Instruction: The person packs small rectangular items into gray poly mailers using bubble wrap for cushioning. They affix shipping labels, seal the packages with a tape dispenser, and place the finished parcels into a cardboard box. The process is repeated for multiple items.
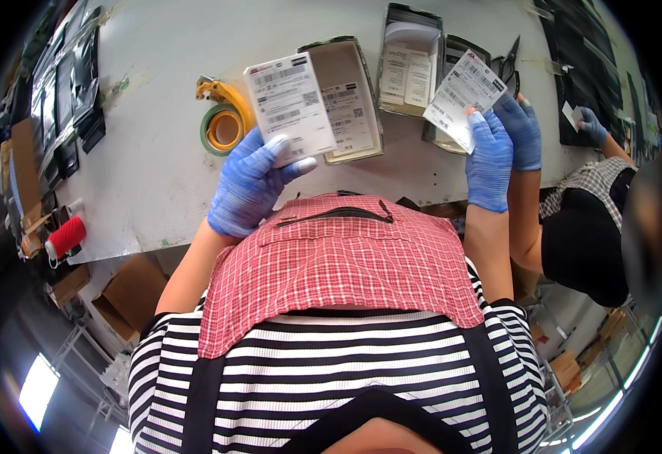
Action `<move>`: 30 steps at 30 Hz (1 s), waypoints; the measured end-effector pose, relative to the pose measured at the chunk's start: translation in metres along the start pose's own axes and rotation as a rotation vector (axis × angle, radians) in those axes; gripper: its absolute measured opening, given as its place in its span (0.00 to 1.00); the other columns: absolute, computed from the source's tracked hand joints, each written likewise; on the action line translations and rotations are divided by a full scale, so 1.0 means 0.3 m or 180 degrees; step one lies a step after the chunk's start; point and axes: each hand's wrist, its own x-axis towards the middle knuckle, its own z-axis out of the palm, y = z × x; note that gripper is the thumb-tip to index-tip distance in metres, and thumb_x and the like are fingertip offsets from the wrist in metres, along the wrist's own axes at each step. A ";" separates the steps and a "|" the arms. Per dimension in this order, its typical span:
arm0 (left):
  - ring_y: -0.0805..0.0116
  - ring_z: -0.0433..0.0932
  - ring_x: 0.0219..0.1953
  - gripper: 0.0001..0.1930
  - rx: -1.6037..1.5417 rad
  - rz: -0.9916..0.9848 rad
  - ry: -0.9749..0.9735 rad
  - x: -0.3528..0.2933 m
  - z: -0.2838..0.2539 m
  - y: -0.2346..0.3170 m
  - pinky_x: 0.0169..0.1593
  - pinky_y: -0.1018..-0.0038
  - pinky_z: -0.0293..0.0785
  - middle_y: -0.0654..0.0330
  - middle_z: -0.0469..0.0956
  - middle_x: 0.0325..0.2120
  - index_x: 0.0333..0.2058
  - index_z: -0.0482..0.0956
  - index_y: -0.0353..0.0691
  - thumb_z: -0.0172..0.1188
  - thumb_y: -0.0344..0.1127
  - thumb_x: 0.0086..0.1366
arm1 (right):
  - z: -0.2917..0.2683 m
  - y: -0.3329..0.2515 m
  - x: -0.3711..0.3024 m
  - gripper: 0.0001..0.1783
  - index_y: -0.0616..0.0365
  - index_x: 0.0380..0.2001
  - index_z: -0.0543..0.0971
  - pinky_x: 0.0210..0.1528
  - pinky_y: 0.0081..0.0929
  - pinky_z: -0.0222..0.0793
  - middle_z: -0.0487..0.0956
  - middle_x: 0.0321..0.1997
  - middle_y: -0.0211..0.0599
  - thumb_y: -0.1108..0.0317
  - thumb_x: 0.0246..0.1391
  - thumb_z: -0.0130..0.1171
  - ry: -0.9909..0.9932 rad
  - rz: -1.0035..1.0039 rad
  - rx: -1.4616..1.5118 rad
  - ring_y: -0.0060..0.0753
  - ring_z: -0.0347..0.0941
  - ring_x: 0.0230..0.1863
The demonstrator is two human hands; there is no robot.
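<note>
My left hand, in a blue glove with pale fingertips, pinches a stack of white shipping labels by its lower edge. The stack stands tilted over an open narrow box, which has more printed labels lying inside. On the right, my right hand, gloved alike, is closed on a single white shipping label. That label partly covers another box behind it. Close behind my right hand is a co-worker's gloved hand; whether it touches the label I cannot tell.
A yellow tape dispenser lies left of the label stack. Another box holds slips, with black scissors to its right. Dark plastic packages line the table's left side. A co-worker's other hand holds a small white paper.
</note>
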 end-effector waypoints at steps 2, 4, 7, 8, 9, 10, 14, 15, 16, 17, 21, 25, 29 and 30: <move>0.60 0.76 0.54 0.25 -0.0008 0.0027 0.0014 0.004 -0.010 -0.005 0.52 0.72 0.82 0.50 0.72 0.56 0.63 0.63 0.33 0.53 0.32 0.69 | -0.046 0.066 0.028 0.12 0.67 0.42 0.82 0.40 0.16 0.73 0.81 0.38 0.34 0.71 0.57 0.62 0.0107 -0.0025 0.0244 0.18 0.75 0.35; 0.60 0.76 0.54 0.25 0.0005 0.0031 0.0080 0.008 -0.014 -0.008 0.52 0.71 0.82 0.50 0.72 0.56 0.63 0.63 0.33 0.53 0.32 0.68 | -0.046 0.067 0.027 0.13 0.67 0.43 0.82 0.40 0.16 0.73 0.81 0.38 0.34 0.71 0.58 0.62 0.0163 0.0082 0.0260 0.18 0.75 0.36; 0.60 0.76 0.54 0.25 0.0064 0.0034 0.0119 0.016 -0.014 -0.011 0.52 0.71 0.82 0.49 0.72 0.56 0.63 0.63 0.33 0.53 0.32 0.68 | -0.039 0.058 0.007 0.13 0.67 0.44 0.81 0.41 0.17 0.73 0.81 0.39 0.34 0.71 0.58 0.61 0.0279 0.0201 0.0202 0.18 0.76 0.36; 0.60 0.76 0.54 0.25 0.0091 0.0036 0.0122 0.018 -0.015 -0.012 0.52 0.71 0.82 0.49 0.72 0.56 0.63 0.63 0.33 0.53 0.32 0.68 | -0.048 0.065 0.008 0.13 0.67 0.44 0.81 0.41 0.17 0.73 0.81 0.39 0.34 0.71 0.58 0.61 0.0252 0.0249 0.0208 0.18 0.76 0.36; 0.60 0.76 0.54 0.25 0.0073 0.0018 0.0118 0.019 -0.014 -0.014 0.52 0.70 0.82 0.50 0.72 0.55 0.62 0.63 0.33 0.53 0.32 0.68 | -0.052 0.070 0.010 0.13 0.67 0.44 0.81 0.41 0.17 0.74 0.81 0.39 0.33 0.71 0.58 0.60 0.0220 0.0297 0.0219 0.18 0.76 0.37; 0.60 0.76 0.54 0.25 0.0055 0.0002 0.0114 0.020 -0.013 -0.016 0.52 0.70 0.82 0.50 0.72 0.55 0.62 0.64 0.34 0.54 0.32 0.68 | -0.052 0.072 0.008 0.12 0.66 0.44 0.81 0.41 0.16 0.73 0.81 0.39 0.32 0.71 0.58 0.60 0.0209 0.0320 0.0283 0.17 0.75 0.36; 0.60 0.75 0.56 0.26 -0.0075 -0.0061 -0.0064 0.018 -0.013 -0.018 0.52 0.69 0.81 0.54 0.72 0.56 0.62 0.64 0.37 0.55 0.33 0.67 | -0.056 0.094 -0.011 0.08 0.62 0.39 0.81 0.35 0.13 0.67 0.78 0.34 0.23 0.70 0.59 0.60 0.0021 -0.0289 -0.0043 0.12 0.70 0.31; 0.61 0.74 0.57 0.27 0.0014 -0.0061 -0.0094 0.030 -0.037 -0.024 0.52 0.68 0.80 0.56 0.72 0.56 0.63 0.64 0.38 0.56 0.34 0.66 | -0.094 0.138 0.008 0.08 0.62 0.40 0.80 0.44 0.19 0.69 0.79 0.39 0.28 0.70 0.59 0.60 -0.0049 0.0168 -0.0065 0.17 0.71 0.39; 0.61 0.74 0.57 0.28 0.0021 -0.0077 -0.0086 0.023 -0.023 -0.011 0.52 0.69 0.80 0.56 0.71 0.57 0.63 0.63 0.38 0.57 0.35 0.66 | -0.094 0.147 0.004 0.09 0.62 0.41 0.80 0.43 0.18 0.69 0.79 0.39 0.27 0.70 0.59 0.59 -0.0123 0.0238 -0.0294 0.15 0.71 0.39; 0.61 0.74 0.57 0.29 0.0017 -0.0012 -0.0153 0.023 -0.024 -0.014 0.51 0.69 0.81 0.55 0.72 0.57 0.64 0.62 0.38 0.57 0.34 0.66 | -0.053 0.132 -0.010 0.09 0.63 0.41 0.80 0.42 0.18 0.69 0.79 0.38 0.27 0.70 0.59 0.59 -0.0154 0.0292 0.0231 0.15 0.71 0.37; 0.58 0.75 0.55 0.26 0.0057 -0.0019 -0.0180 0.027 -0.019 -0.017 0.52 0.66 0.82 0.51 0.71 0.56 0.62 0.62 0.34 0.55 0.33 0.68 | -0.008 0.095 -0.045 0.12 0.66 0.41 0.81 0.38 0.17 0.69 0.80 0.34 0.27 0.69 0.59 0.59 -0.0262 0.0409 0.0137 0.14 0.71 0.34; 0.55 0.76 0.55 0.25 0.0088 -0.0089 -0.0209 0.028 -0.022 -0.020 0.53 0.64 0.81 0.50 0.71 0.55 0.61 0.62 0.33 0.54 0.33 0.69 | 0.022 0.088 -0.062 0.12 0.66 0.42 0.81 0.39 0.17 0.70 0.80 0.35 0.29 0.68 0.59 0.60 -0.0408 0.0425 0.0080 0.15 0.72 0.34; 0.60 0.77 0.52 0.25 0.0110 -0.0080 -0.0128 0.032 -0.004 -0.019 0.48 0.69 0.83 0.53 0.73 0.53 0.61 0.65 0.35 0.57 0.33 0.67 | 0.062 0.049 -0.094 0.10 0.63 0.37 0.82 0.36 0.17 0.67 0.78 0.31 0.24 0.66 0.59 0.59 -0.0370 0.0255 -0.0001 0.14 0.69 0.32; 0.60 0.77 0.51 0.23 0.0159 -0.0047 -0.0118 0.041 -0.008 -0.030 0.48 0.67 0.83 0.53 0.74 0.52 0.59 0.66 0.35 0.57 0.33 0.67 | 0.055 0.026 -0.104 0.10 0.63 0.36 0.82 0.35 0.18 0.66 0.76 0.29 0.23 0.66 0.59 0.59 -0.0374 0.0174 -0.0146 0.14 0.68 0.31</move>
